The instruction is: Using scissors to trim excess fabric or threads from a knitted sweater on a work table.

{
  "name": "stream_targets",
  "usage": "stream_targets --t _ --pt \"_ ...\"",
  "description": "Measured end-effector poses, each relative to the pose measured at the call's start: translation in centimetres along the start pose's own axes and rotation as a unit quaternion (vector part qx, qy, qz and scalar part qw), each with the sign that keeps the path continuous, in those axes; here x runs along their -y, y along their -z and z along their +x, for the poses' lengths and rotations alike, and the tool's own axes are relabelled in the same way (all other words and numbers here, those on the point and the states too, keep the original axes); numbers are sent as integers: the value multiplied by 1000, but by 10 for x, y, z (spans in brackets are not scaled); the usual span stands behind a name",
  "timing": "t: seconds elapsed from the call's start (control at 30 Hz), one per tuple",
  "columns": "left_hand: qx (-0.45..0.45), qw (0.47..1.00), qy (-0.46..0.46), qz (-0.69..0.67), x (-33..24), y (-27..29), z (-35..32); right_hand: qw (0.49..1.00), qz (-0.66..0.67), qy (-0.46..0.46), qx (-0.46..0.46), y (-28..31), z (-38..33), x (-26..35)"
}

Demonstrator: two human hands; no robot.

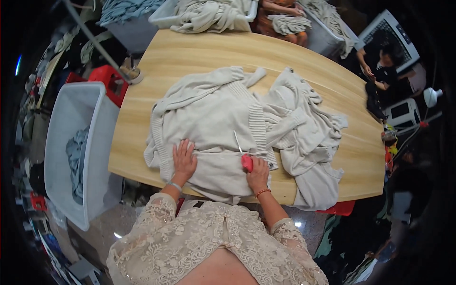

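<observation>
Pressing my left hand (183, 159) spread flat on the cream cardigan (213, 123) mid-frame, I pinched red-handled snips (244, 159) in my right hand (258, 173); cloth wanted tautness.

**A garment workshop, knitwear on every surface**

This is a clothing finishing room, not a home. A long pale wooden worktable (304, 66) with rounded corners fills the middle, spread with cream knitted cardigans (213, 118). Large white plastic bins stand around it: one at the left (78, 118) holds grey-blue knitwear, others at the far end (164, 16) overflow with more cream and grey-blue knits. Red plastic stools (107, 76) sit by the table. Another person at the far right (384, 66) bends over dark fabric, and a third at the far end (285, 19) handles a knit piece.
</observation>
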State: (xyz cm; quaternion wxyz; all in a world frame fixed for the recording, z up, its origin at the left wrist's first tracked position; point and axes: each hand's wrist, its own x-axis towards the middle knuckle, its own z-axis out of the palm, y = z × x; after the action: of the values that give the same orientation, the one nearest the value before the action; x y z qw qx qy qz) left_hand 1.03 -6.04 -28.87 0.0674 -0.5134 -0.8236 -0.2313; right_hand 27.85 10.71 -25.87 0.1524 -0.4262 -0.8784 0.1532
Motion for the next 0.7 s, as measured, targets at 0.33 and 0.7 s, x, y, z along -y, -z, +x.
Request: stream_targets --t 0.33,0.7 --pt "16 1000 13 -20 -1 12 -1 978 85 111 153 61 11 11" --pt "15 987 52 -154 31 16 14 928 49 142 341 88 48 64"
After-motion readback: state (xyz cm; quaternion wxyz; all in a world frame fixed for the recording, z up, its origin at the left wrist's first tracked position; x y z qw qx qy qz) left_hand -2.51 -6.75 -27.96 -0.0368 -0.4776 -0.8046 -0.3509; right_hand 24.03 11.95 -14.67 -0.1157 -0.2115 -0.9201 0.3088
